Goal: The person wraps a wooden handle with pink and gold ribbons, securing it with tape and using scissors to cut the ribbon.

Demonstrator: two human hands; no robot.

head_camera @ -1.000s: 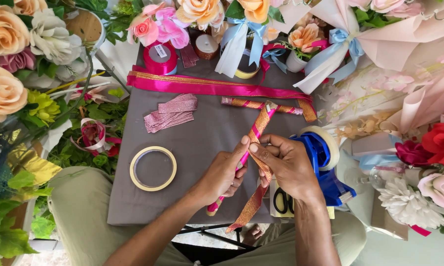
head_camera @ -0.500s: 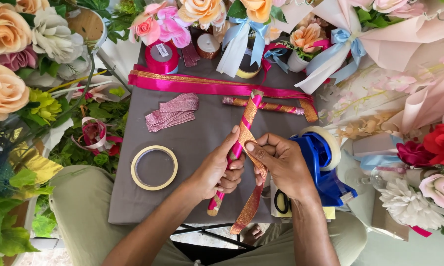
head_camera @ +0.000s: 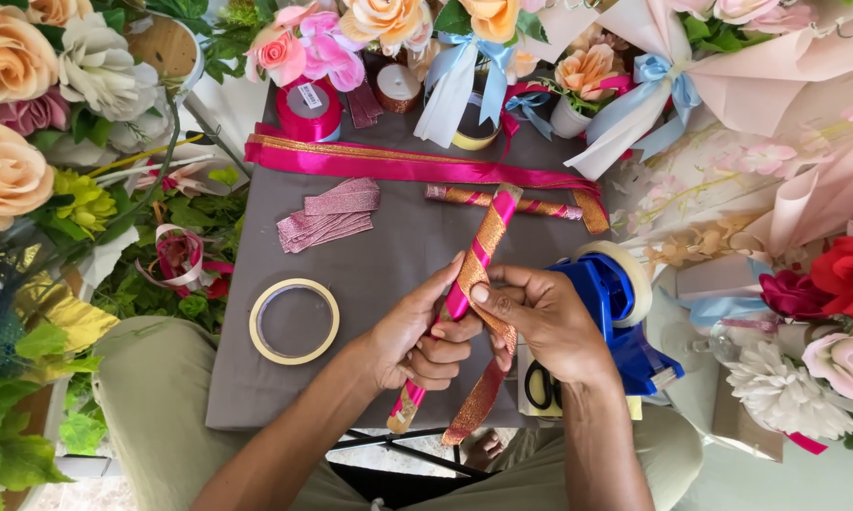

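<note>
A pink stick (head_camera: 459,303) partly wound with gold glitter ribbon (head_camera: 485,244) slants over the grey table (head_camera: 256,388). My left hand (head_camera: 417,336) grips the stick around its middle. My right hand (head_camera: 540,322) pinches the gold ribbon against the stick with thumb and fingers. The ribbon's loose tail (head_camera: 478,402) hangs past the table's front edge. A second stick (head_camera: 507,202) wrapped in pink and gold lies flat further back.
A roll of clear tape (head_camera: 294,320) lies left of my hands. A blue tape dispenser (head_camera: 620,308) and scissors (head_camera: 540,386) sit at the right. Pink satin ribbon (head_camera: 398,163), a ribbon spool (head_camera: 309,109), folded pink glitter ribbon (head_camera: 327,213) and artificial flowers (head_camera: 29,114) surround the table.
The stick has tilted and shifted slightly left. My left hand has moved up and closed around its middle, and my right hand has drawn the gold ribbon further down the stick.
</note>
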